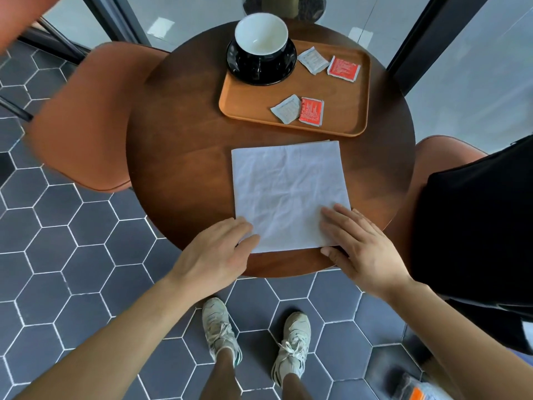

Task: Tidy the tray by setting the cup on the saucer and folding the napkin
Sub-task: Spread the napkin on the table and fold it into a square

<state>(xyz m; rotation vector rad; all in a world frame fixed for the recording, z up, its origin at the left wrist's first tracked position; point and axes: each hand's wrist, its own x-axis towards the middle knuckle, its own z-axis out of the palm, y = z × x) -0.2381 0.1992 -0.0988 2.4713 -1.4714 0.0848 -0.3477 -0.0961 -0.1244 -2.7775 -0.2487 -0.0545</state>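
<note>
A white napkin (288,194) lies flat and square on the round wooden table (184,134), near its front edge. My left hand (216,252) rests on the napkin's near left corner, fingers slightly apart. My right hand (357,243) presses flat on the near right corner, its thumb at the napkin's near edge. Further back, a cup (261,36), black outside and white inside, stands upright on a black saucer (285,67) at the left end of a wooden tray (346,111).
Two grey sachets (313,60) (286,108) and two red sachets (343,69) (311,111) lie on the tray. Orange chairs (86,116) stand left and right of the table; a black bag (476,220) sits on the right one. Glass panels behind.
</note>
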